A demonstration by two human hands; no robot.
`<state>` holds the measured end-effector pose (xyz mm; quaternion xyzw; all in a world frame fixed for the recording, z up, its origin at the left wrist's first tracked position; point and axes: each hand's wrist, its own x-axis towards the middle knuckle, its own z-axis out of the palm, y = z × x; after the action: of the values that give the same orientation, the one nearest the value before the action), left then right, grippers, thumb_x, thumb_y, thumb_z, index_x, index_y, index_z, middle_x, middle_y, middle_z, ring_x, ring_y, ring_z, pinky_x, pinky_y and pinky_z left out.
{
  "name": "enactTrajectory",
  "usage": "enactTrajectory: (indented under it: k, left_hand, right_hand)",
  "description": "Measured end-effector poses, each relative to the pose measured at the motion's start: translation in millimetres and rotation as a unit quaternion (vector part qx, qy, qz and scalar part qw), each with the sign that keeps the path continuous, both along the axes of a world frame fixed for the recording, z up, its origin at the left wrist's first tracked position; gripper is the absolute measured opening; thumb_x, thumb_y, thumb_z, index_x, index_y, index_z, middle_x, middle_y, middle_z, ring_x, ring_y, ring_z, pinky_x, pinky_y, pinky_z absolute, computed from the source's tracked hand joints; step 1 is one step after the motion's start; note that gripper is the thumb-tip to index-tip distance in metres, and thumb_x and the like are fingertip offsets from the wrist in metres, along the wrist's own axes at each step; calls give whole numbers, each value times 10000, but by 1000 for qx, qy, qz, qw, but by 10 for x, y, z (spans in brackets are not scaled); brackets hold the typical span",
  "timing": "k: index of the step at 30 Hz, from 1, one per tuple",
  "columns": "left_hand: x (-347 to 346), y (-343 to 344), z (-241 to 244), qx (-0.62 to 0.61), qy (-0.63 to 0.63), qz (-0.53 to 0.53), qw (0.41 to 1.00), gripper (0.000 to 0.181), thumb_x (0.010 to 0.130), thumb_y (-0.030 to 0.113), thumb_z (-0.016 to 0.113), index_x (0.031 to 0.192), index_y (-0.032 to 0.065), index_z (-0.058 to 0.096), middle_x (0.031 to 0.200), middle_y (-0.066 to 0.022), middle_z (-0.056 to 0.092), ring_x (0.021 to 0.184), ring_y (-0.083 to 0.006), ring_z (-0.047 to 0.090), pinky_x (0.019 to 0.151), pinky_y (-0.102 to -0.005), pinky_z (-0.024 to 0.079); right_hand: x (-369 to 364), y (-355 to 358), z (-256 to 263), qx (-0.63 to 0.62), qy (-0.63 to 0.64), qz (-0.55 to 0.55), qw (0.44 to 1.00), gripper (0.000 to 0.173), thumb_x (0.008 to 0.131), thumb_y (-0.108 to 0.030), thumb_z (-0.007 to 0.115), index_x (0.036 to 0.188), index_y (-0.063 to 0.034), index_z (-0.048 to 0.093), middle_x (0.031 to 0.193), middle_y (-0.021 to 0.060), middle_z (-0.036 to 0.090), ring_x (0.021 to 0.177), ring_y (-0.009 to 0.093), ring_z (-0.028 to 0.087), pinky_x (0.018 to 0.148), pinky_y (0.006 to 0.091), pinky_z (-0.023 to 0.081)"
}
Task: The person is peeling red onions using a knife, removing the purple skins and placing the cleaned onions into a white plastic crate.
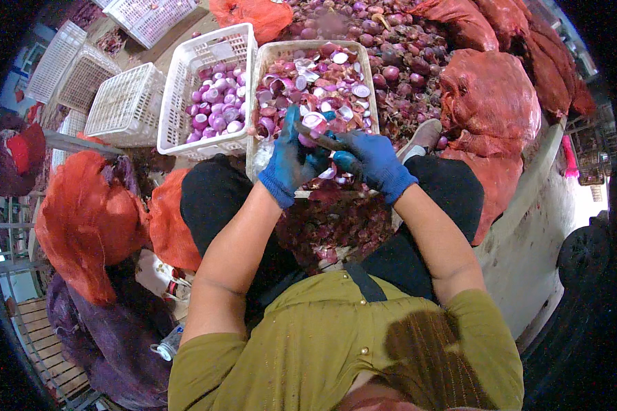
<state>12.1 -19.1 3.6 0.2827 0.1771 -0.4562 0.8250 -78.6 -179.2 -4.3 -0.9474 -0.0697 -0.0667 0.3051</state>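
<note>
My left hand (290, 156), in a blue coated work glove, holds a red onion (313, 123) with a pale cut face turned up. In my right hand (373, 156), gloved alike, is a knife (319, 137), its dark blade lying across the onion. Both hands are over the near part of a crate (371, 85) of onion skins and cut ends (298, 69). Just left of it, a white plastic crate (167, 120) holds peeled red onions (218, 105).
Unpeeled red onions (411, 46) lie heaped beyond the crates. Filled red mesh sacks (488, 97) flank the right side. Orange mesh sacks (87, 221) and a purple one (118, 334) lie at left, near a plastic bottle (169, 343). More white crates (126, 97) stand farther left.
</note>
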Motion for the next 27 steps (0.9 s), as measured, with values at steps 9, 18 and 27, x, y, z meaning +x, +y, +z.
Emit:
enactTrajectory:
  k: [9,18,27]
  left_hand:
    - [-7,39,-212,-76,-30,-93,992,586,858,609,571,1142,96,578,821,-52,653,578,-150,557,453,-235,410]
    - [89,163,-144,-172,0,-130,976,564,895,561,544,1116,44,595,729,-55,628,467,-95,441,396,-220,334]
    - [522,277,-350,-52,-38,17,998,493,897,525,552,996,45,607,666,10,538,483,-80,471,406,-195,376]
  right_hand:
    - [-30,-136,2,-57,7,5,998,402,885,-460,565,1151,-160,597,985,147,646,883,355,640,754,452,506]
    - [46,-398,-277,21,71,-148,986,435,923,-500,498,1009,-110,671,907,187,669,877,392,637,758,469,507]
    - [-34,-258,-210,-46,135,-63,988,551,920,-585,417,950,-92,661,883,188,672,863,385,650,760,482,509]
